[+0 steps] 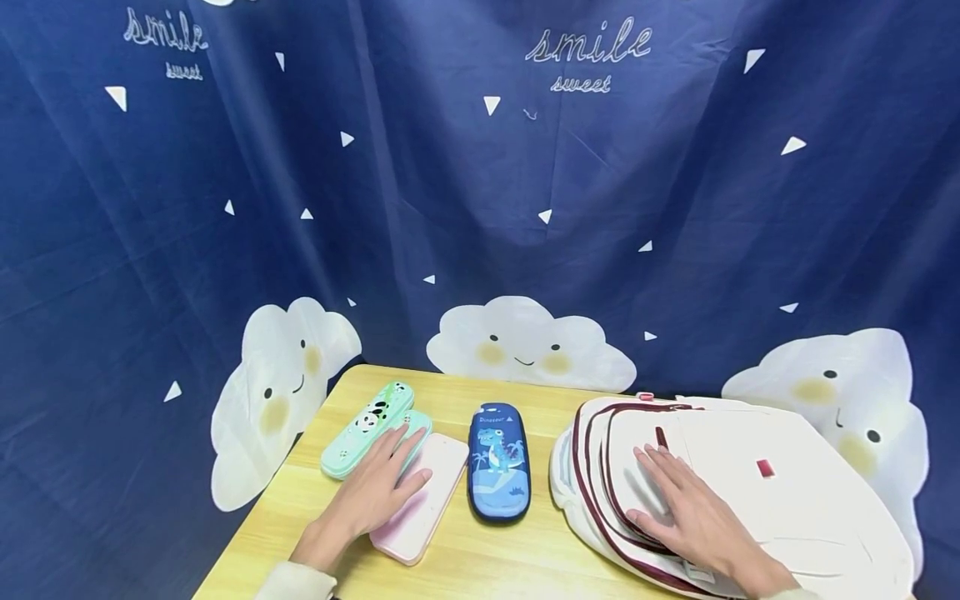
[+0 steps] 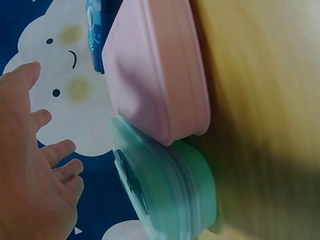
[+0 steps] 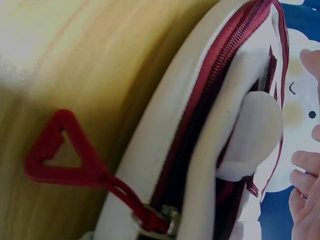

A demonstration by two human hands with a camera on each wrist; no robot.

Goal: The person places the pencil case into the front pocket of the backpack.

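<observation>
My left hand point(image 1: 378, 487), fingers straight and spread, hovers over a pink pencil case point(image 1: 431, 492) and a mint-green panda pencil case point(image 1: 367, 429). In the left wrist view a gap shows between that hand point(image 2: 37, 160) and the cases. My right hand point(image 1: 697, 517) is over a white backpack point(image 1: 802, 492) with dark red zips, fingers extended and holding nothing. In the right wrist view its zip point(image 3: 220, 65) gapes beside a red triangular puller point(image 3: 82, 165), and a rounded white piece point(image 3: 255, 135) sticks out at the pocket opening.
A blue dinosaur pencil case point(image 1: 498, 467) lies between the pink case and the backpack on the wooden table point(image 1: 540, 562). Behind the table hangs a dark blue curtain point(image 1: 450, 183) printed with smiling clouds and small white triangles.
</observation>
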